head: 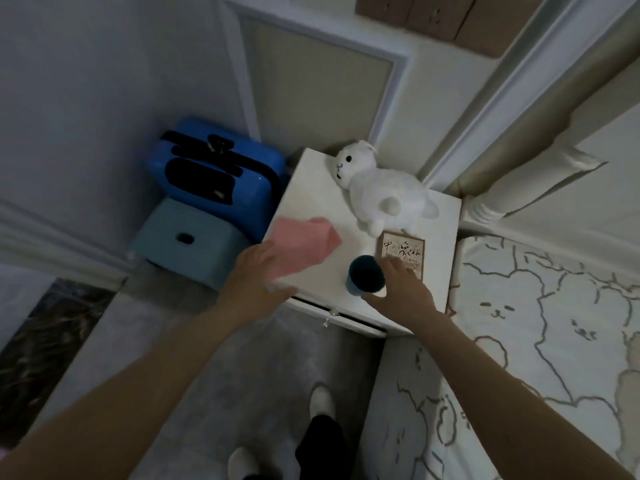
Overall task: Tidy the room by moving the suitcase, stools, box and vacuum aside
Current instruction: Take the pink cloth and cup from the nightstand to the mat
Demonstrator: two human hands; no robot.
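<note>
Two hands are on the white nightstand worktop [311,188], neither on a task item, so I read this as a side step or a pause between moves. Left hand [258,271] lies flat with fingers spread on the pink cloth [304,245] at the worktop's front-left edge, thumb along the front edge. Right hand [403,289] is open and relaxed, fingers loosely spread just beside the teal cup [365,275], thumb low at its base; contact with the cup is too close to call, and it is not wrapped round it. Behind the right hand, a small brown printed box [403,252] sits flat on the worktop, fingertips at its front edge. White plush toy [381,192] lies at the back of the worktop. Blue suitcase [214,168] stands left of the worktop against the wall, hard shell, black trim and handle, glossy. Light-blue stool [183,242] sits just in front of the suitcase, touching or nearly so, with a dark handle slot in the seat. Both look already parked aside. Vacuum is not in view. If the brown box is the task's box, the next move is a right-hand pinch on its edges, clear of the cup; knocking the cup over is the risk. Bed [536,341] lies right of the worktop.
</note>
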